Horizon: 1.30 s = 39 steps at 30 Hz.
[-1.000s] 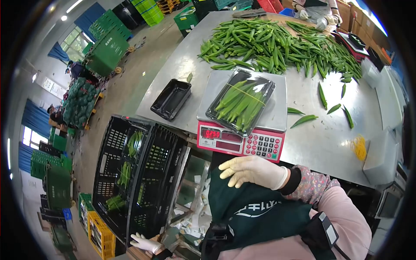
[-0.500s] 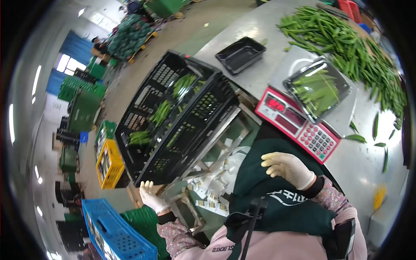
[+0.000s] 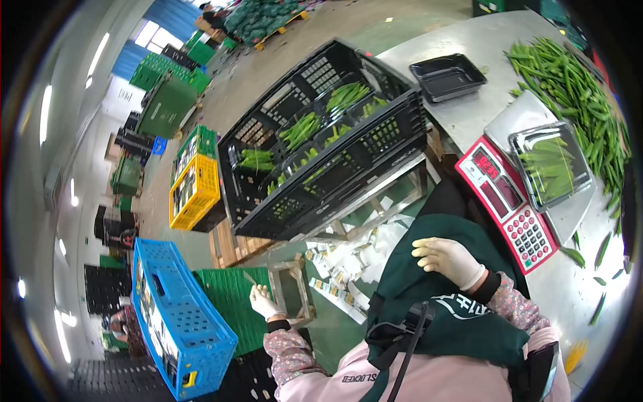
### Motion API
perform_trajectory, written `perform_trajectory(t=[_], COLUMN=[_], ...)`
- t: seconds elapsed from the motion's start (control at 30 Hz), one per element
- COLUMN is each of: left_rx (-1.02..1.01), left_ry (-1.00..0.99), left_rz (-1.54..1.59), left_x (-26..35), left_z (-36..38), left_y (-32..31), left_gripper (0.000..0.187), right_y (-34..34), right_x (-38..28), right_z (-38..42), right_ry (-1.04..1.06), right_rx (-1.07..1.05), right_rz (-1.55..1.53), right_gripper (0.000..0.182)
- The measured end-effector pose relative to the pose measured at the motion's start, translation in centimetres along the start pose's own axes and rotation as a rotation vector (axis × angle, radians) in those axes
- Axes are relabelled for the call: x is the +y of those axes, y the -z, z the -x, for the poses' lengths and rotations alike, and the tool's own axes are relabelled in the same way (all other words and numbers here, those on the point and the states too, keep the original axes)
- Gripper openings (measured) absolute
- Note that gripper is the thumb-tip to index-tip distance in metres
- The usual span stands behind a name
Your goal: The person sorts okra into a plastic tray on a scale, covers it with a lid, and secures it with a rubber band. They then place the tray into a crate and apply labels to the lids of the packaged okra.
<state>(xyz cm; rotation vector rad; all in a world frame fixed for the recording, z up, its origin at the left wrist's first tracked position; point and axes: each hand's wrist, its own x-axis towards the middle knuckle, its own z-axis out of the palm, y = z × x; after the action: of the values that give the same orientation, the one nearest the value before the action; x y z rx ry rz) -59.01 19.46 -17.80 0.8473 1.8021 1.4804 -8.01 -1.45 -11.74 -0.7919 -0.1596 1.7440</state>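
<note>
My left hand [image 3: 266,303], in a pale glove, hangs in the air over a green crate [image 3: 234,301], its fingers loosely bent and apart; I make out nothing held. Gloved too, my right hand [image 3: 450,262] hovers before my dark green apron [image 3: 429,335], fingers stretched out and holding nothing. Right of it, a red-and-white digital scale [image 3: 512,211] has lit red digits. A clear-covered black tray of okra [image 3: 550,164] rests on its metal plate. Left of the scale, a large black crate [image 3: 315,194] holds several packs of okra [image 3: 301,130].
Loose okra [image 3: 569,87] is heaped on the metal table [image 3: 462,120], near a black tray [image 3: 447,77]. At left are a blue crate [image 3: 184,321] and a yellow crate [image 3: 194,194]. Paper scraps [image 3: 345,271] lie below the table.
The view has swung left and down, so crates and scale appear farther right. My left hand has moved from the black crate's lower corner to over the green crate. My right hand is about where it was.
</note>
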Motion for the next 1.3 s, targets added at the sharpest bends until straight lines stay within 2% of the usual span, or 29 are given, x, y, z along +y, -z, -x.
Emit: perform_trajectory(t=[0.03, 0.13, 0.17, 0.2, 0.27, 0.37, 0.47, 0.57, 0.63, 0.83, 0.93, 1.07, 1.13, 1.2, 1.27, 1.3], left_rx=[0.037, 0.185, 0.179, 0.042, 0.001, 0.191, 0.295, 0.288, 0.224, -0.100, -0.239, -0.260, -0.279, -0.288, -0.238, -0.258], left_ry=[0.037, 0.119, 0.126, 0.129, 0.367, 0.651, 0.901, 1.064, 1.116, 1.032, 0.973, 0.954, 1.047, 1.050, 1.169, 1.222], left_rz=[0.021, 0.093, 0.113, 0.194, 0.211, 0.067, -0.029, -0.088, -0.128, -0.264, -0.329, -0.384, -0.352, -0.372, -0.293, -0.260], left_x=[-1.9, -7.4, -9.5, -12.2, -20.0, -23.0, -25.8, -27.4, -28.1, -28.2, -28.0, -30.0, -30.6, -31.5, -33.2, -34.0], left_z=[0.0, 2.3, 3.2, 4.2, 5.0, 12.0, 19.0, 22.5, 22.2, 15.1, 12.0, 11.1, 12.0, 13.4, 14.7, 15.4], left_y=[1.7, 6.8, 9.0, 11.9, 19.2, 23.1, 26.1, 25.9, 24.1, 14.8, 11.4, 10.4, 10.0, 9.9, 9.7, 9.9], left_gripper=[0.040, 0.026, 0.013, 0.007, 0.018, 0.014, 0.017, 0.025, 0.031, 0.051, 0.054, 0.046, 0.042, 0.040, 0.043, 0.047], right_y=[-0.4, -0.9, -1.0, -1.0, -1.0, -1.8, -2.0, -2.1, -3.0, -3.8, -4.8, -7.7, -10.7, -14.7, -18.2, -19.3], right_x=[0.1, 0.7, 1.0, 1.4, 2.3, 3.0, 3.4, 3.6, 3.7, 4.7, 4.2, 1.6, -0.2, -1.5, -2.2, -2.5], right_z=[-0.5, -2.1, -2.7, -3.4, -4.6, -5.4, -5.9, -6.4, -6.3, -6.8, -7.6, -10.1, -12.1, -13.8, -15.9, -17.8], right_ry=[-0.018, -0.089, -0.112, -0.140, -0.214, -0.260, -0.277, -0.268, -0.261, -0.236, -0.214, 0.066, 0.288, 0.701, 0.878, 1.121], right_rx=[0.006, -0.016, -0.025, -0.040, -0.004, -0.009, 0.010, 0.046, 0.067, 0.139, 0.149, 0.108, 0.109, 0.141, 0.059, -0.029], right_rz=[0.046, 0.128, 0.140, 0.159, 0.188, 0.248, 0.275, 0.256, 0.284, 0.323, 0.376, 0.749, 0.957, 1.425, 1.578, 1.793], right_gripper=[0.035, 0.035, 0.035, 0.035, 0.035, 0.034, 0.034, 0.034, 0.033, 0.033, 0.032, 0.030, 0.027, 0.029, 0.036, 0.043])
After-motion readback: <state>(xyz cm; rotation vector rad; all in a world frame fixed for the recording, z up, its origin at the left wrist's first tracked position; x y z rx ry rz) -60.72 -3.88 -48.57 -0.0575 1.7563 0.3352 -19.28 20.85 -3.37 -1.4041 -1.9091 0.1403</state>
